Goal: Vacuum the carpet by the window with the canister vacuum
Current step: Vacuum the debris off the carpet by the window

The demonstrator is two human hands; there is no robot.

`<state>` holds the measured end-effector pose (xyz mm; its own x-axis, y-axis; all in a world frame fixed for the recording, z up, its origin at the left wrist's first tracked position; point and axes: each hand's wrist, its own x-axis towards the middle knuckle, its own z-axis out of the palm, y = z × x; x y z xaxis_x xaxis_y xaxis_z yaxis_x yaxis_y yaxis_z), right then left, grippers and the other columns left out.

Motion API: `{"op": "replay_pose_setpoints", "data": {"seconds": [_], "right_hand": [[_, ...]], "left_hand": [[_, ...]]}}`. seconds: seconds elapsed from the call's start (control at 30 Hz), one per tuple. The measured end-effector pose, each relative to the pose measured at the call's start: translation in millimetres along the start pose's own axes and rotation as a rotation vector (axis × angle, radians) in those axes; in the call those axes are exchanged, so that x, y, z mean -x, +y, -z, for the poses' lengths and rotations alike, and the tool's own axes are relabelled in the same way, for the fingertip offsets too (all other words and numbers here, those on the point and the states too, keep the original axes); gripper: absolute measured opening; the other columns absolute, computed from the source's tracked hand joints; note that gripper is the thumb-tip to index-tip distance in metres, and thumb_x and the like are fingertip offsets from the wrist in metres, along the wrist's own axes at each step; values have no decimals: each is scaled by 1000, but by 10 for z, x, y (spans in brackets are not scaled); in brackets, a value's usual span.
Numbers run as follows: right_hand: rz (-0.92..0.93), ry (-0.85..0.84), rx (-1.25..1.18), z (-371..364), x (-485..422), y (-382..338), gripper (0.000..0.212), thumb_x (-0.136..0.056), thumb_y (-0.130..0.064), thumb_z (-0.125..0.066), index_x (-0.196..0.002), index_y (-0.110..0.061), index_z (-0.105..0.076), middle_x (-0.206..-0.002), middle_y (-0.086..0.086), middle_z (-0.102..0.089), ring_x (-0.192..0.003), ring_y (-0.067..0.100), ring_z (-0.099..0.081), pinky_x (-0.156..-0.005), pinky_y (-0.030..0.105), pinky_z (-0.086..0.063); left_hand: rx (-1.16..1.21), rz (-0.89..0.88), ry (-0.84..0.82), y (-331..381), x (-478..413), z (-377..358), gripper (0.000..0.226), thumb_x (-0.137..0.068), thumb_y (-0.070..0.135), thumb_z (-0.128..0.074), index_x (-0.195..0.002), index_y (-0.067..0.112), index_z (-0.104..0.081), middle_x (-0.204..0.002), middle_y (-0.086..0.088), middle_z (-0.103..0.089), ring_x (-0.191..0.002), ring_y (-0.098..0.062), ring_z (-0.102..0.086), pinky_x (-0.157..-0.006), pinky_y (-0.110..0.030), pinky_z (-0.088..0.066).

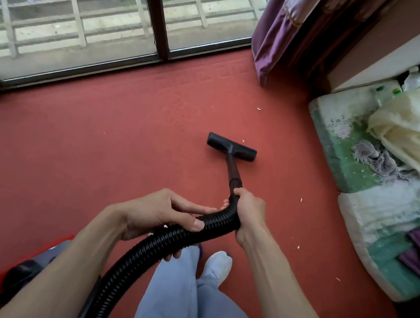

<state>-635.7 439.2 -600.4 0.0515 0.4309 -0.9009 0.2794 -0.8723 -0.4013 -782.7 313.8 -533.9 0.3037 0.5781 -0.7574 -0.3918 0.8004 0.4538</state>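
Floor nozzle (231,147) sits flat on the red carpet (100,152) near the window (69,27), white crumbs (259,109) beyond it. Right hand (248,214) grips the hose (158,246) at the wand joint; left hand (161,214) curls round the hose behind. Recommend slow, overlapping strokes, nozzle kept flat, working toward the crumbs.

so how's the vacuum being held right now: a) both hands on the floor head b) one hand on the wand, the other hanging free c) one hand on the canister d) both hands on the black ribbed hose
d: the left hand and the right hand both grip the black ribbed hose, the right one near where it meets the wand, while the floor head sits on the red carpet.
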Motion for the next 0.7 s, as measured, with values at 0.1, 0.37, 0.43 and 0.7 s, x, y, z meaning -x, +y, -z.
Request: {"op": "replay_pose_setpoints", "data": {"seconds": [0.1,0.37,0.43,0.7], "right_hand": [[-16,43,-3,37,-60,125,25,-80,-13,-58,-99,3,-56,-78,18,-60,-66,29,-58,-67,42,-50],[-41,-54,-144,-106,-449,-152,18,-93,-14,-57,-103,0,-49,-65,13,-54,-50,24,-54,-49,30,-50],[-28,-81,-163,-105,-510,-269,20,-94,-17,-57,-104,-1,-51,-67,13,-56,-52,24,-56,-50,30,-51],[-4,-69,-215,139,-157,-372,17,-91,-12,-51,-101,1,-54,-75,16,-55,-46,19,-54,-45,24,-48]], "left_hand": [[-34,6,38,-37,32,-60,41,-80,21,-80,-119,32,-73,-100,-28,-70,-70,-35,-68,-66,-43,-60],[65,-138,338,-232,-351,-277,43,-90,23,-72,-131,27,-64,-91,-16,-72,-68,-27,-68,-66,-38,-60],[98,-183,355,-232,-459,-383,50,-89,20,-73,-136,28,-59,-96,-20,-72,-72,-27,-70,-68,-37,-61],[164,-193,233,-49,-333,-412,55,-73,12,-83,-125,22,-70,-84,-9,-69,-66,-30,-61,-57,-33,-54]]}}
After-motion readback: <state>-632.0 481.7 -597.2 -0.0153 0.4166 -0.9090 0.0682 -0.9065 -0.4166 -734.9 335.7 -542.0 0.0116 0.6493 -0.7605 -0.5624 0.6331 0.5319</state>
